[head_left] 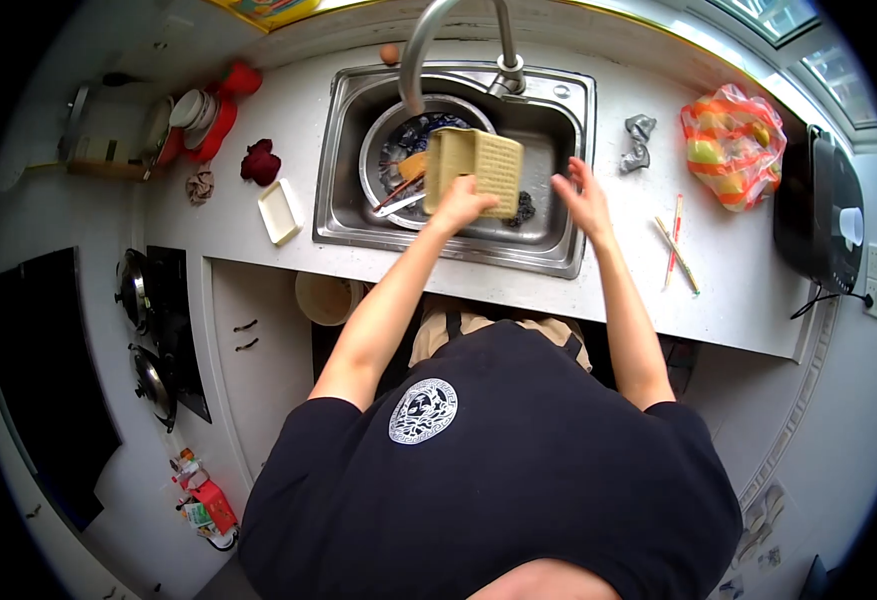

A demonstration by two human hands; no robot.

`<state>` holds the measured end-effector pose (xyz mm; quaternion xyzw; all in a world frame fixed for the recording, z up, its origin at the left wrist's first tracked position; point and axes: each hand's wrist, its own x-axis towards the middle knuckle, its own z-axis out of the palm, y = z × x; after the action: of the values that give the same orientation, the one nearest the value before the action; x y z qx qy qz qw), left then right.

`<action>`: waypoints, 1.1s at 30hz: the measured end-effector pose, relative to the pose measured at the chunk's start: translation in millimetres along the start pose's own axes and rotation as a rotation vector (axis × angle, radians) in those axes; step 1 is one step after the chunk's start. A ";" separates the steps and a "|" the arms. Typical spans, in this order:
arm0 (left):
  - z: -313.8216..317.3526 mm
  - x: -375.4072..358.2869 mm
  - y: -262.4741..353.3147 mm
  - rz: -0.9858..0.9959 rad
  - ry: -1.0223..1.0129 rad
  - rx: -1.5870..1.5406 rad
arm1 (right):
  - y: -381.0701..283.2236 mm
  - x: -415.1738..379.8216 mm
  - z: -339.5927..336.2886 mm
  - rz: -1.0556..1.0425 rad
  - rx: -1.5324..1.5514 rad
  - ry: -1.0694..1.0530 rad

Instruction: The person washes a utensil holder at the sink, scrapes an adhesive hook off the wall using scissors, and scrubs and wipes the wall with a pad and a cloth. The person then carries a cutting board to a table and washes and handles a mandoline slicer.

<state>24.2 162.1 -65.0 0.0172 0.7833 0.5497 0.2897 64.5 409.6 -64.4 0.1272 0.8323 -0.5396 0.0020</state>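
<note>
Over the sink (328, 215), my left hand (463, 205) grips the lower edge of a yellow-green woven-textured container (498, 175). My right hand (585, 203) is raised over the sink's right edge, fingers apart, holding nothing. Behind the container, a round metal basin (368, 165) sits in the sink with dark blue items, an orange-brown piece and utensils inside. A dark scrubber (522, 209) lies on the sink floor between the container and my right hand. The curved faucet (413, 60) arches above the basin.
On the right counter are a grey crumpled cloth (637, 141), chopsticks (674, 245), a fruit bag (733, 147) and a black appliance (820, 210). To the left lie a white tray (280, 212), a dark red cloth (260, 162) and stacked bowls (193, 110).
</note>
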 end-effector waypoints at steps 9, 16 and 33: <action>-32.2 -45.8 3.9 0.049 -0.457 -0.400 | -36.3 -34.5 66.2 0.253 0.783 -0.278; -166.7 -66.7 -85.6 0.203 0.524 -0.048 | -103.3 -24.9 113.0 -0.039 0.057 0.059; -374.6 -140.0 -218.2 -0.142 1.070 0.402 | -161.5 -44.0 167.0 0.005 0.318 -0.015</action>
<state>27.1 -291.3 -108.8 -0.2613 0.9092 0.3013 -0.1195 50.2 188.1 17.0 0.1238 0.7361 -0.6654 -0.0105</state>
